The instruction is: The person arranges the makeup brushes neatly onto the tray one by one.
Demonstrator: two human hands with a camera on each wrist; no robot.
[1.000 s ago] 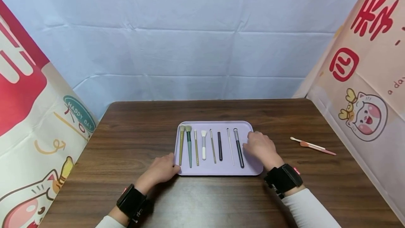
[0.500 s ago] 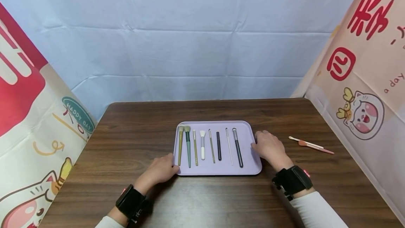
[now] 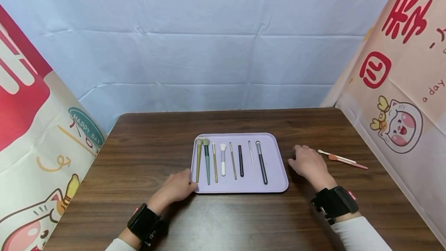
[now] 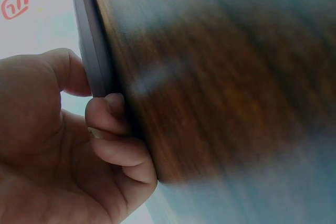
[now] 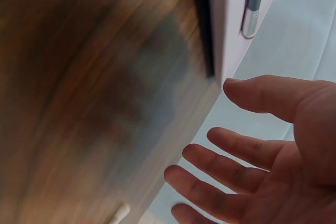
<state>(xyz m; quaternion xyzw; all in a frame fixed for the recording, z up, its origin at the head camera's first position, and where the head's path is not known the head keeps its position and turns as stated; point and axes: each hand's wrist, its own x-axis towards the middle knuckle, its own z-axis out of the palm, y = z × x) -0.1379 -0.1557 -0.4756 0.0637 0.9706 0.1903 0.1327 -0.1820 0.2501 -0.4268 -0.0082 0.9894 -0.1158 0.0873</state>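
Note:
A lilac tray [image 3: 277,165] lies on the table with several makeup brushes in a row. Among them are an olive brush [image 3: 199,162], a green brush [image 3: 208,164], a white brush [image 3: 223,162] and a black-handled brush [image 3: 262,164]. My left hand [image 3: 177,185] grips the tray's near left edge, thumb on the rim and fingers curled against its side in the left wrist view. My right hand [image 3: 309,165] is apart from the tray, to its right; its fingers are spread and hold nothing in the right wrist view.
Right of my right hand, a pink-handled brush with an orange head [image 3: 357,164] and a thin white stick [image 3: 324,152] lie crossed on the wooden table [image 3: 156,138]. A pale blue cloth [image 3: 209,49] hangs behind; printed cloths flank both sides.
My right hand has let go of the tray's right edge and moved right, toward the two loose tools. My left hand stays on the tray, which has barely shifted.

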